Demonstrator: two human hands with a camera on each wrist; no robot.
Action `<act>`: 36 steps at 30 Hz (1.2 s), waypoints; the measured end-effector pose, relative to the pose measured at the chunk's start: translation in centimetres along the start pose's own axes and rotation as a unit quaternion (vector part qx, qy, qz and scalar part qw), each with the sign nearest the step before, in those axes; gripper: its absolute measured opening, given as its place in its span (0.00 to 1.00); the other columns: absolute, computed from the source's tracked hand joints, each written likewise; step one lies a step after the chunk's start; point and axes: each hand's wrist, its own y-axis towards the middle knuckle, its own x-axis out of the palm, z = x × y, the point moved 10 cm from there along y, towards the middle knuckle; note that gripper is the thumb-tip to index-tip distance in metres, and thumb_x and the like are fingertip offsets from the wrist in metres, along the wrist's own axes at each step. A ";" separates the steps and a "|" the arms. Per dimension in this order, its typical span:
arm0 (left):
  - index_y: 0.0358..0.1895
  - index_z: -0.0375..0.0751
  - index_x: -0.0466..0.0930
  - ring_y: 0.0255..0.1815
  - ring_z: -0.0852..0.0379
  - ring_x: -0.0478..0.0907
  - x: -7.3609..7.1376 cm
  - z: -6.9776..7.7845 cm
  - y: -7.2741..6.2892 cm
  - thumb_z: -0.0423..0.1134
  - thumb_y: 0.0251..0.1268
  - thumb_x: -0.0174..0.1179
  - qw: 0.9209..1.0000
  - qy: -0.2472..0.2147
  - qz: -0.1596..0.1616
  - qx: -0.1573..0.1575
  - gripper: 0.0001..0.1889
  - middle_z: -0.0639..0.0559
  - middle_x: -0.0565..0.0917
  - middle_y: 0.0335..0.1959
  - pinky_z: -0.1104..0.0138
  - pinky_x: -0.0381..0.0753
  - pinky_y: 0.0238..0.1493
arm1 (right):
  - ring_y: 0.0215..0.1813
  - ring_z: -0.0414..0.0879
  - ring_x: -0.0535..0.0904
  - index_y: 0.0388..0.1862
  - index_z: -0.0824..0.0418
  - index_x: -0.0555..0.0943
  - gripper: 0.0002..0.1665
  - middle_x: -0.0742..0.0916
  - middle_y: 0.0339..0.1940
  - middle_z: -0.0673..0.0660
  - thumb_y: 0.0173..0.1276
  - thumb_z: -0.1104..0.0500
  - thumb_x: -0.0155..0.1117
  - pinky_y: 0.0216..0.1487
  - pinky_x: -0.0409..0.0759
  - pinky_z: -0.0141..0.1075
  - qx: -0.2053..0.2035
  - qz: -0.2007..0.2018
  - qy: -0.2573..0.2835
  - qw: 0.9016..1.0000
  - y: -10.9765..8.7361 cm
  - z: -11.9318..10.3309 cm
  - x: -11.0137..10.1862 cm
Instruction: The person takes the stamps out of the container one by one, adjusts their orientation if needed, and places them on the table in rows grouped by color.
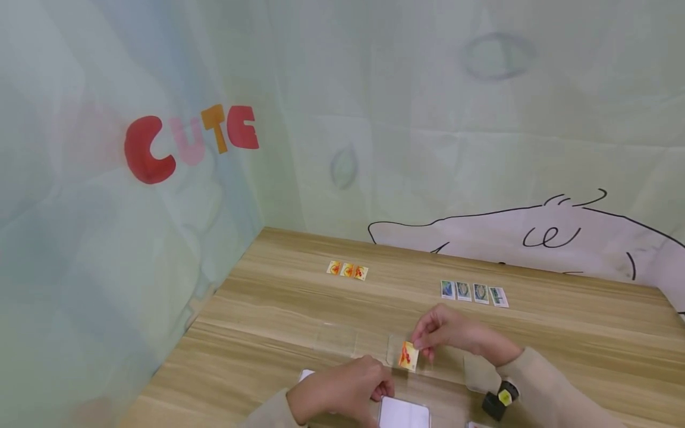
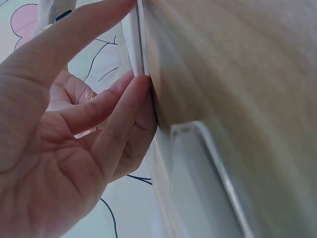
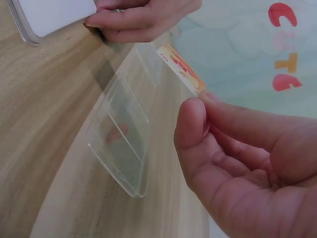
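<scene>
My right hand [image 1: 446, 330] pinches a small orange-and-yellow stamp [image 1: 408, 355] between thumb and fingertip. In the right wrist view the stamp [image 3: 182, 69] stands tilted, above and apart from a transparent plastic case [image 3: 121, 141] on the table. My left hand [image 1: 350, 386] grips a thin case with a white face [image 1: 405, 413], at the near edge of the head view. The left wrist view shows this case [image 2: 137, 44] edge-on, with the thumb at one part of its rim and fingertips at another.
Three orange stamps [image 1: 347, 270] lie in a row at the back left of the wooden table [image 1: 278, 285]. Several blue-green stamps [image 1: 473, 292] form another row farther right. Two more transparent cases [image 1: 335, 340] lie left and right of the middle one. A white corner [image 1: 306, 374] shows behind the left wrist.
</scene>
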 end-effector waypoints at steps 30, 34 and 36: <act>0.35 0.40 0.84 0.24 0.76 0.68 0.3 -0.2 0.1 0.37 0.43 0.79 1.000 -0.002 0.008 0.000 0.15 0.66 0.72 0.22 0.86 0.69 0.28 | 0.28 0.44 0.82 0.38 0.74 0.83 0.05 0.87 0.28 0.61 0.68 0.70 0.64 0.35 0.83 0.35 0.053 0.062 -0.021 0.996 2.2 0.7 -3.7; 0.35 0.40 0.84 0.24 0.76 0.67 0.4 -0.2 0.2 0.38 0.43 0.79 1.000 -0.004 0.007 0.001 0.15 0.66 0.72 0.21 0.86 0.69 0.28 | 0.29 0.44 0.82 0.38 0.74 0.83 0.06 0.87 0.29 0.61 0.68 0.69 0.64 0.35 0.82 0.35 0.054 0.057 -0.020 0.997 2.4 0.7 -3.8; 0.34 0.41 0.84 0.23 0.77 0.66 0.3 -0.2 0.2 0.38 0.43 0.79 1.000 0.002 0.009 0.003 0.15 0.66 0.72 0.21 0.86 0.69 0.28 | 0.29 0.43 0.81 0.38 0.75 0.83 0.06 0.87 0.29 0.61 0.69 0.69 0.63 0.35 0.82 0.34 0.050 0.053 -0.018 0.997 2.6 0.6 -3.8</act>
